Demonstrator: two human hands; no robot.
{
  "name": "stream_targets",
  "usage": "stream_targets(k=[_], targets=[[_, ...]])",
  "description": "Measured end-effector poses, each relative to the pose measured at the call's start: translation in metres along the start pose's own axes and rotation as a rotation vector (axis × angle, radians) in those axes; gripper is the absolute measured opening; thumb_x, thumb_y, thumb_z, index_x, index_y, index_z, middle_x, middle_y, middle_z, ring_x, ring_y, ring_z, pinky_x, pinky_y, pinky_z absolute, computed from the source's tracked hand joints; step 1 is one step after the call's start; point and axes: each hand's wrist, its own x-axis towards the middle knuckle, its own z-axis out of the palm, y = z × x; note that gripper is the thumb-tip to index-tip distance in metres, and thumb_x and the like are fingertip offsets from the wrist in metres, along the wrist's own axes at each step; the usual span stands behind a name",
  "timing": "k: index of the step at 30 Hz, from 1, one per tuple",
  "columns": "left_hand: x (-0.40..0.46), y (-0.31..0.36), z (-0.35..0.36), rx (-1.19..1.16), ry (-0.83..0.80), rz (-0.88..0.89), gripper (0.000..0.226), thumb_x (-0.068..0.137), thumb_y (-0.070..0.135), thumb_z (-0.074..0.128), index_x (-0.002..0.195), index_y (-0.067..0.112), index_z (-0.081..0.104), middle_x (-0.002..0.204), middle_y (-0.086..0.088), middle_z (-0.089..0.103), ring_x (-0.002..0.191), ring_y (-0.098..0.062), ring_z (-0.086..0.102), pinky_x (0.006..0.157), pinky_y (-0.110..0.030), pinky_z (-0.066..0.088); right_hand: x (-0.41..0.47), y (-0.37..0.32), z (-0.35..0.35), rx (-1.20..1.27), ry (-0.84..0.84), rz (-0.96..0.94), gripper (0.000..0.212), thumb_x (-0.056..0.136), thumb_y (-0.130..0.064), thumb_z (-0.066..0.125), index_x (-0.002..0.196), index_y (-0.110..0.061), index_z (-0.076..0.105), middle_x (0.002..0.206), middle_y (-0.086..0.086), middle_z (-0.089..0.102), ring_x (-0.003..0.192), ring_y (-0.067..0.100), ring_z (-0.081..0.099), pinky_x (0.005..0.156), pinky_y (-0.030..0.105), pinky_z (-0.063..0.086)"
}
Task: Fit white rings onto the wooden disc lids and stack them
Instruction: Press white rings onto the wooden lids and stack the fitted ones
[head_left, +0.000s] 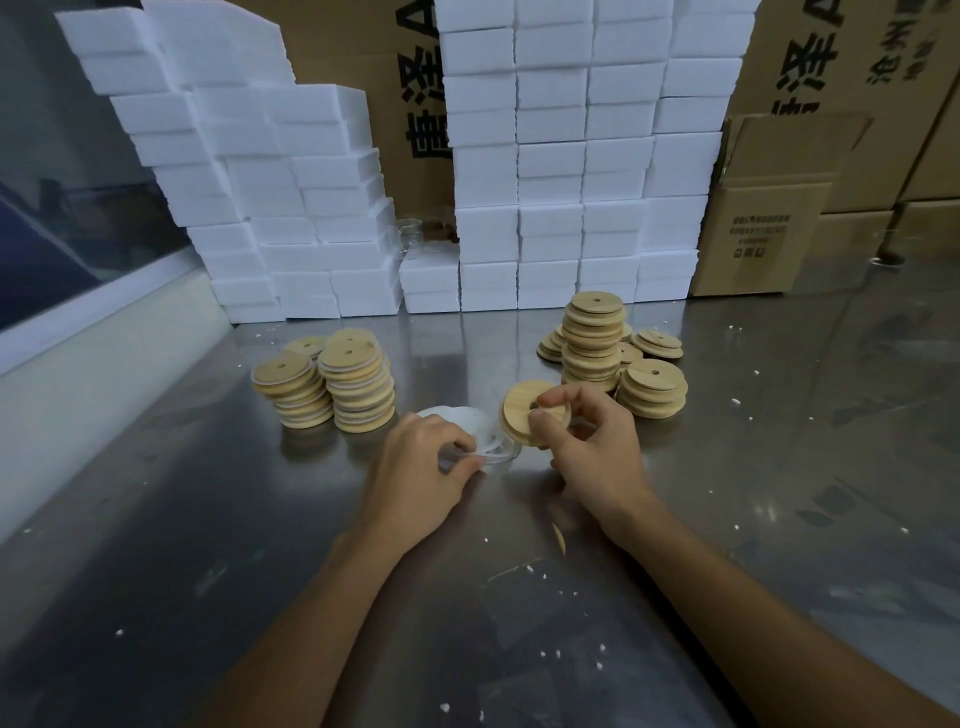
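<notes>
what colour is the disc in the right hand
Light tan wood grain on the disc, seen in the head view.

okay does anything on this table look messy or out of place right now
Small white crumbs lie scattered over the steel table. The left lid stack leans, its discs shifted sideways. Otherwise nothing stands out.

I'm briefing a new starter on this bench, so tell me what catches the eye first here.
The two hands at the centre: the right hand holds a wooden lid tilted on edge, while the left hand pinches a white ring from a small pile on the steel table. Stacks of ringed lids stand to the left, bare lids to the right. A wall of white foam blocks rises behind.
</notes>
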Motion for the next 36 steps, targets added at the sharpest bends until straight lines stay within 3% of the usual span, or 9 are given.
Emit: stream_targets(k=[7, 13, 16, 28, 31, 36], targets=[[-0.001, -0.001, -0.004, 0.013, -0.09, 0.046, 0.004, 0.081, 0.021, 0.077, 0.079, 0.017, 0.077, 0.084, 0.006, 0.073, 0.084, -0.013, 0.057, 0.081, -0.02, 0.035, -0.001, 0.0, -0.001, 0.011, -0.002, -0.004, 0.013, 0.086, -0.012, 0.072, 0.089, -0.023, 0.066, 0.093, 0.009, 0.071, 0.084, 0.043, 0.064, 0.071, 0.053, 0.056], [0.0, -0.001, -0.007, -0.006, -0.117, 0.016, 0.009, 0.078, 0.014, 0.079, 0.086, 0.012, 0.077, 0.088, 0.005, 0.068, 0.087, -0.008, 0.045, 0.081, -0.001, 0.027, -0.001, -0.001, -0.001, 0.015, -0.002, -0.001, 0.014, 0.086, -0.012, 0.072, 0.088, -0.025, 0.066, 0.091, 0.009, 0.071, 0.084, 0.042, 0.064, 0.071, 0.054, 0.056], [0.0, 0.001, -0.008, -0.026, -0.126, -0.025, 0.007, 0.078, 0.015, 0.08, 0.076, 0.016, 0.074, 0.081, 0.013, 0.061, 0.086, -0.008, 0.044, 0.077, -0.002, 0.029, 0.0, -0.001, -0.001, 0.008, -0.004, 0.004, 0.015, 0.086, -0.013, 0.073, 0.088, -0.026, 0.066, 0.093, 0.004, 0.071, 0.086, 0.038, 0.066, 0.074, 0.054, 0.056], [-0.001, -0.003, -0.018, -0.336, -0.085, -0.274, 0.018, 0.073, 0.002, 0.081, 0.068, 0.019, 0.075, 0.073, 0.006, 0.073, 0.072, -0.003, 0.064, 0.071, -0.011, 0.045, -0.001, 0.0, -0.003, 0.014, -0.015, 0.008, 0.012, 0.087, -0.013, 0.071, 0.089, -0.024, 0.066, 0.095, 0.002, 0.071, 0.087, 0.039, 0.065, 0.075, 0.054, 0.056], [-0.001, -0.007, -0.019, -0.346, -0.074, -0.267, 0.027, 0.077, -0.002, 0.076, 0.068, 0.023, 0.073, 0.071, 0.011, 0.071, 0.07, -0.001, 0.064, 0.07, -0.009, 0.046, -0.001, 0.0, -0.003, 0.012, -0.024, 0.005, 0.013, 0.09, -0.012, 0.067, 0.088, -0.024, 0.066, 0.097, 0.001, 0.072, 0.088, 0.038, 0.065, 0.075, 0.055, 0.056], [-0.003, -0.002, -0.017, -0.229, 0.062, -0.159, 0.016, 0.084, 0.003, 0.07, 0.077, 0.016, 0.067, 0.075, 0.012, 0.066, 0.076, -0.003, 0.06, 0.067, -0.008, 0.042, 0.0, 0.002, -0.003, -0.005, -0.017, -0.01, 0.018, 0.094, -0.009, 0.061, 0.089, -0.023, 0.07, 0.096, -0.005, 0.072, 0.085, 0.028, 0.067, 0.076, 0.048, 0.057]])
